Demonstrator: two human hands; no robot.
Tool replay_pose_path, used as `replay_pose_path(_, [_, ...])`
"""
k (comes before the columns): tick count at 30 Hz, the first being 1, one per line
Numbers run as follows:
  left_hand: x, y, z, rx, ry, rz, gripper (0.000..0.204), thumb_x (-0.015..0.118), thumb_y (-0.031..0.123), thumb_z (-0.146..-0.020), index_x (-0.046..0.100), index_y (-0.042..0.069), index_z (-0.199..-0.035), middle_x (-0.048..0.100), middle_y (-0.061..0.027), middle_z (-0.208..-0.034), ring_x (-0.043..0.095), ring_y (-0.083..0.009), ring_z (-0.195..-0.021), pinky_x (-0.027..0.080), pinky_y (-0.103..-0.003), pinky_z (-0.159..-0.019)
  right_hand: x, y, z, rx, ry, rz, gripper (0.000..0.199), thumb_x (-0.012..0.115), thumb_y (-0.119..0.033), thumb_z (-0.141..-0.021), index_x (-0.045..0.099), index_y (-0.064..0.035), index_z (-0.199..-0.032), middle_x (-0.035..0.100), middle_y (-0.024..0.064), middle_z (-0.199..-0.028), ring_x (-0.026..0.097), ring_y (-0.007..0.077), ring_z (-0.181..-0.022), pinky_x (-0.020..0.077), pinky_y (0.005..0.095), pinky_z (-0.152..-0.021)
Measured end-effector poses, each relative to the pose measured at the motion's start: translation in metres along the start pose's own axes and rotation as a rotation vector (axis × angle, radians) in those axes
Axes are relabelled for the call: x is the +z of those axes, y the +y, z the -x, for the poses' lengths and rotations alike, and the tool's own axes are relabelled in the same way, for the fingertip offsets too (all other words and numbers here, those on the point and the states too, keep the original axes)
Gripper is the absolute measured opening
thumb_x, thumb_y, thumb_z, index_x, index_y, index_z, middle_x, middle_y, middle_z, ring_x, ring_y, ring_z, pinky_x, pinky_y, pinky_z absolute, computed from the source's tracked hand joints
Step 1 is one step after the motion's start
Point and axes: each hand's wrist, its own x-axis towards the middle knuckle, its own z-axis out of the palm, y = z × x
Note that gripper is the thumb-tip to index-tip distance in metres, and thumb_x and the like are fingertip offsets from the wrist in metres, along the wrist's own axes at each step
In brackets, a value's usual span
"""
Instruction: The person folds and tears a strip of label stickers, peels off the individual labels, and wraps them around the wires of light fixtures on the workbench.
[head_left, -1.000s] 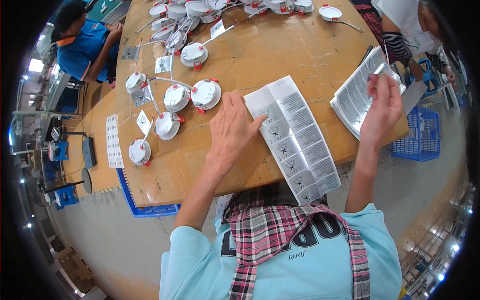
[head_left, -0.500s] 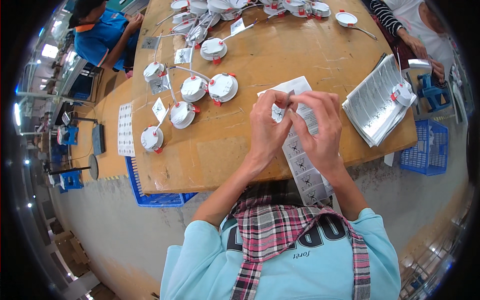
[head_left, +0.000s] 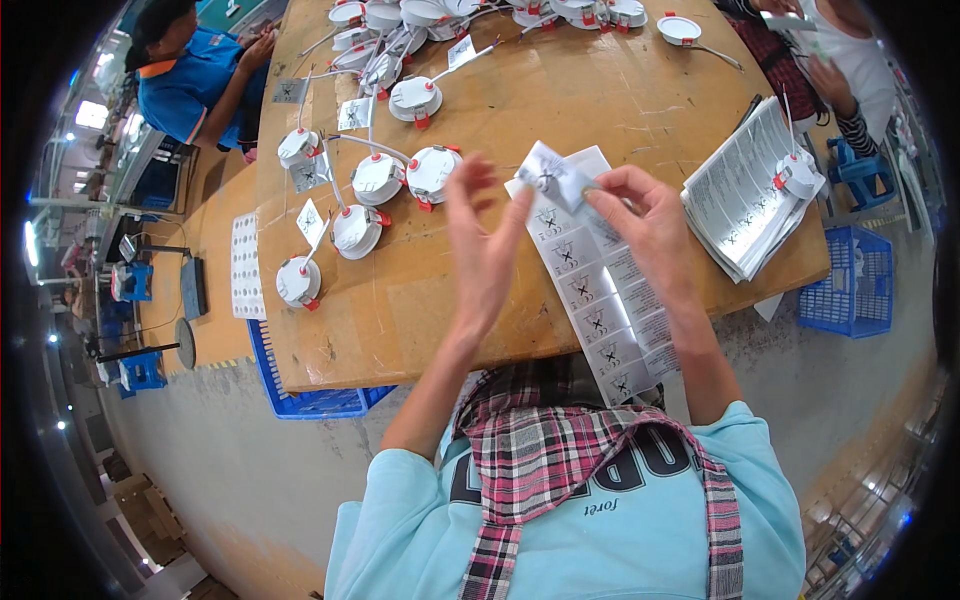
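My right hand (head_left: 645,215) pinches one corner of a silvery printed label (head_left: 552,177), which slants up from its fingertips. My left hand (head_left: 482,240) is just left of the label, fingers apart and somewhat blurred, with nothing in it. Below both hands a sheet of silver labels (head_left: 598,322) hangs over the table's near edge. White round downlights with red clips stand to the left; the closest to my left hand is one downlight (head_left: 435,172). Several of them have labels on their cables, such as the front label (head_left: 309,220).
A thick stack of label sheets (head_left: 725,205) lies at the right with a downlight (head_left: 798,176) on top. More downlights (head_left: 425,12) crowd the far end of the table (head_left: 430,330). Blue baskets (head_left: 848,285) are below it. A person in blue (head_left: 195,85) sits at the left, others at the right.
My hands were together at the label; now the left has moved away to the left and opened. The label now shows its printed face in my right hand.
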Motion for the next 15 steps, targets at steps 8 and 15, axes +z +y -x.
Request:
replay_pose_path(8, [-0.061,-0.024,-0.039,0.516,-0.047,-1.231,0.053,0.07,0.015,-0.08,0.049,0.002,-0.126,0.048,-0.0145,-0.131,0.042,-0.0325,-0.125,0.027,-0.043,-0.107,-0.007,-0.006,-0.006,-0.018,-0.112,0.036,0.018,0.068,-0.014,-0.085,0.067,0.0014,-0.094,0.065,0.0023,-0.081,0.058,0.007,-0.075,0.0446,0.0216,-0.067])
replay_pose_path(15, [-0.1,-0.016,-0.021,0.667,-0.566,-1.103,0.035,0.063,-0.004,-0.072,0.06,0.007,-0.106,0.06,-0.0057,-0.113,0.05,-0.0261,-0.119,0.033,-0.045,-0.106,-0.02,-0.004,-0.01,0.032,-0.178,0.035,0.018,0.069,-0.014,-0.085,0.067,0.0009,-0.095,0.066,0.0031,-0.083,0.058,0.0074,-0.076,0.0454,0.021,-0.069])
